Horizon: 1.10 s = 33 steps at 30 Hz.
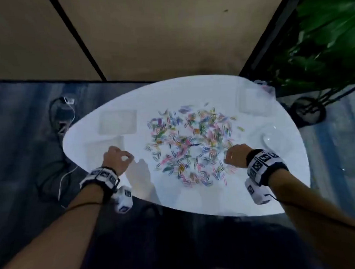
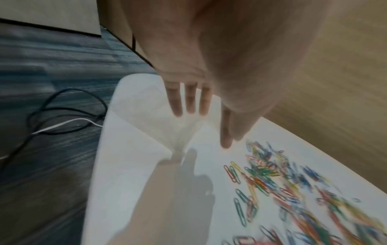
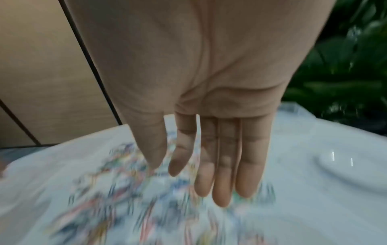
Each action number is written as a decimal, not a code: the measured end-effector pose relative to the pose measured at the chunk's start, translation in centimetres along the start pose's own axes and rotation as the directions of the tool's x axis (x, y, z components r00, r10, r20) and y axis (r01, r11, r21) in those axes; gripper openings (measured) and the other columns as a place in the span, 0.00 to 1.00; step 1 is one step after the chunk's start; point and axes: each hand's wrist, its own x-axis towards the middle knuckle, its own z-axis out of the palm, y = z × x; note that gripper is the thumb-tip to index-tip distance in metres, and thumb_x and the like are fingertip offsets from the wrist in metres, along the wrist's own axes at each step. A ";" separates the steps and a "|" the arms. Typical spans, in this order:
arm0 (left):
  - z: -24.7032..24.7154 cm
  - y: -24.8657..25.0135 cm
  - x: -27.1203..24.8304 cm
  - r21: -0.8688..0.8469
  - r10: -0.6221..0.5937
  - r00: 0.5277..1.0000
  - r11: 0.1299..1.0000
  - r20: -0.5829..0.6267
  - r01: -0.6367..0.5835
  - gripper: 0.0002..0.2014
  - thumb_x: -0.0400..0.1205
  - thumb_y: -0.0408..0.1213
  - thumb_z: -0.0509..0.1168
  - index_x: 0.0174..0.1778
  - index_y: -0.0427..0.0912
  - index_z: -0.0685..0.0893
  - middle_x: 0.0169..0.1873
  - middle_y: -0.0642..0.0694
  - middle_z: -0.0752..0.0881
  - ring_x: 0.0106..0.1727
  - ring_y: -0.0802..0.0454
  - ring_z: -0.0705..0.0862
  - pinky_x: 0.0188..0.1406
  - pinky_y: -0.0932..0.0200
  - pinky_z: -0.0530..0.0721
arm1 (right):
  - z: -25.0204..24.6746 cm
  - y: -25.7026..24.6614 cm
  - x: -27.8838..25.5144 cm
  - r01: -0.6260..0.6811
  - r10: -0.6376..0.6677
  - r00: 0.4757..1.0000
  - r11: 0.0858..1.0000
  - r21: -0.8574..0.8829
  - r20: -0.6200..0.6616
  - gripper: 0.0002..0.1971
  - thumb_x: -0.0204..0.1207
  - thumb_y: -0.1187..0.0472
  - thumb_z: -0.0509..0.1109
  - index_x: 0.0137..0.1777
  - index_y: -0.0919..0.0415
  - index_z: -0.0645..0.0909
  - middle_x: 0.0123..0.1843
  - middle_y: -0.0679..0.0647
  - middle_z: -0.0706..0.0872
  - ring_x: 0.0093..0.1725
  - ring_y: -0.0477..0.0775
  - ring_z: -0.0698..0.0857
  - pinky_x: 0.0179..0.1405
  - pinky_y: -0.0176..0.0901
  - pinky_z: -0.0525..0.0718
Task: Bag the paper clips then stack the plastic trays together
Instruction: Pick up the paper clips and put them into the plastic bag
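Head view showed multicoloured metal paper clips (image 1: 190, 144) scattered mid-worktop (image 1: 195, 196), clear plastic trays (image 1: 117, 122) near its left edge; left hand (image 1: 117, 159) and right hand (image 1: 234, 155) hovered, fingers relaxed, holding nothing.

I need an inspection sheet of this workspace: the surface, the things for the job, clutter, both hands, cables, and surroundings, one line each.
Surface: white rounded table, glossy.
Job's things: coloured paper clips lie scattered loose over the middle; one clear plastic tray at far left, a second tray near the left hand; clear plastic bags at the far right edge.
Clutter: white dish at the right side.
Hands: left hand over the table's left part, fingers straight in the wrist view, holds nothing; right hand at the pile's right edge, fingers straight, holds nothing.
Cables: black and white cables on the floor, left of the table.
Surroundings: dark carpet, wood-panel wall, green plant at far right.
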 end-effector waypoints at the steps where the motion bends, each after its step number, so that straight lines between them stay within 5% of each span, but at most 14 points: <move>1: 1.1 -0.1 1.7 0.007 0.001 0.997 1.000 -0.079 0.000 0.09 0.83 0.45 0.71 0.52 0.47 0.94 0.72 0.35 0.75 0.73 0.33 0.76 0.77 0.46 0.71 | 3.0 0.1 1.0 0.003 -0.002 0.999 1.000 -0.017 0.053 0.13 0.82 0.47 0.66 0.47 0.56 0.84 0.57 0.57 0.86 0.56 0.58 0.84 0.59 0.47 0.82; 5: 4.6 -1.9 5.8 0.093 -0.023 0.974 0.995 -0.225 0.045 0.14 0.84 0.45 0.69 0.63 0.47 0.91 0.75 0.33 0.77 0.77 0.35 0.73 0.78 0.48 0.68 | 12.9 1.7 5.1 0.025 -0.026 0.999 0.999 0.033 0.043 0.11 0.73 0.48 0.75 0.34 0.46 0.77 0.42 0.46 0.82 0.46 0.51 0.81 0.46 0.40 0.77; 7: 6.3 -3.3 6.4 0.096 -0.007 0.965 0.995 -0.263 0.033 0.14 0.83 0.37 0.67 0.63 0.46 0.91 0.69 0.28 0.81 0.69 0.30 0.81 0.73 0.44 0.78 | 15.1 2.5 5.9 0.014 -0.008 0.998 0.996 0.087 -0.068 0.11 0.70 0.49 0.78 0.35 0.48 0.79 0.39 0.46 0.83 0.45 0.52 0.83 0.43 0.39 0.77; 9: 6.3 -4.0 5.9 0.017 -0.022 0.940 0.999 -0.340 0.030 0.14 0.82 0.29 0.65 0.59 0.38 0.93 0.63 0.28 0.87 0.63 0.28 0.85 0.66 0.43 0.83 | 16.6 3.4 5.2 -0.007 0.039 0.975 0.989 0.147 -0.217 0.16 0.67 0.51 0.81 0.49 0.53 0.81 0.48 0.53 0.85 0.50 0.56 0.83 0.46 0.40 0.78; 12: 5.6 -3.8 3.4 -0.100 -0.054 0.930 0.995 -0.364 0.018 0.11 0.82 0.29 0.67 0.55 0.33 0.94 0.58 0.32 0.91 0.63 0.31 0.87 0.72 0.45 0.82 | 18.8 4.2 2.7 -0.072 0.180 0.930 0.944 0.322 -0.320 0.46 0.62 0.51 0.85 0.77 0.58 0.66 0.70 0.63 0.74 0.68 0.65 0.78 0.62 0.50 0.79; 16: 3.9 -2.1 -2.1 -0.162 -0.015 0.919 0.985 -0.395 -0.053 0.10 0.80 0.29 0.69 0.48 0.38 0.96 0.50 0.38 0.94 0.58 0.37 0.89 0.68 0.53 0.85 | 20.5 3.5 0.9 -0.140 0.291 0.916 0.876 0.461 -0.276 0.59 0.58 0.43 0.86 0.84 0.55 0.55 0.77 0.63 0.63 0.73 0.67 0.73 0.71 0.56 0.76; 19: 3.2 -0.1 -4.5 -0.206 -0.005 0.926 0.976 -0.377 -0.078 0.12 0.78 0.28 0.66 0.44 0.46 0.94 0.47 0.39 0.94 0.53 0.38 0.90 0.61 0.51 0.88 | 20.2 1.6 1.5 -0.104 0.272 0.907 0.884 0.456 -0.321 0.58 0.57 0.39 0.84 0.83 0.57 0.59 0.78 0.63 0.62 0.74 0.66 0.73 0.73 0.54 0.75; 22: 4.4 1.5 -5.9 -0.267 -0.017 0.968 0.962 -0.250 -0.052 0.14 0.75 0.27 0.67 0.51 0.49 0.88 0.45 0.38 0.92 0.46 0.38 0.92 0.51 0.49 0.92 | 19.5 -1.6 2.3 -0.090 0.246 0.910 0.903 0.420 -0.334 0.58 0.56 0.33 0.81 0.82 0.59 0.62 0.81 0.64 0.58 0.77 0.67 0.69 0.75 0.53 0.72; 26: 6.7 2.9 -7.1 -0.180 0.000 0.993 0.983 -0.116 -0.022 0.26 0.73 0.29 0.75 0.69 0.45 0.84 0.58 0.37 0.90 0.55 0.38 0.91 0.60 0.47 0.90 | 19.4 -3.9 5.0 -0.068 0.212 0.906 0.927 0.369 -0.367 0.59 0.56 0.30 0.79 0.83 0.57 0.60 0.82 0.64 0.55 0.76 0.69 0.71 0.72 0.57 0.78; 29: 6.7 4.9 -8.4 -0.056 0.004 1.000 0.998 -0.029 -0.005 0.22 0.73 0.29 0.77 0.65 0.40 0.88 0.57 0.38 0.91 0.54 0.41 0.92 0.60 0.49 0.90 | 19.8 -4.1 5.6 -0.012 0.102 0.876 0.982 0.190 -0.471 0.43 0.70 0.37 0.73 0.81 0.54 0.64 0.79 0.64 0.62 0.74 0.69 0.71 0.71 0.58 0.77; 31: 6.1 6.5 -9.1 -0.010 0.032 0.999 0.999 -0.038 -0.033 0.21 0.74 0.29 0.76 0.64 0.39 0.89 0.54 0.39 0.92 0.52 0.44 0.93 0.59 0.50 0.90 | 19.8 -4.8 5.2 0.016 -0.011 0.861 1.000 0.005 -0.509 0.25 0.82 0.50 0.64 0.76 0.56 0.72 0.75 0.60 0.71 0.73 0.66 0.70 0.69 0.55 0.75; 33: 5.7 7.6 -9.0 -0.060 0.048 0.996 0.997 -0.074 -0.052 0.19 0.75 0.28 0.76 0.63 0.37 0.89 0.49 0.40 0.94 0.50 0.44 0.93 0.59 0.51 0.90 | 19.5 -5.6 5.3 0.040 -0.067 0.843 0.997 -0.062 -0.534 0.17 0.83 0.64 0.59 0.70 0.60 0.79 0.71 0.60 0.76 0.71 0.65 0.72 0.65 0.54 0.77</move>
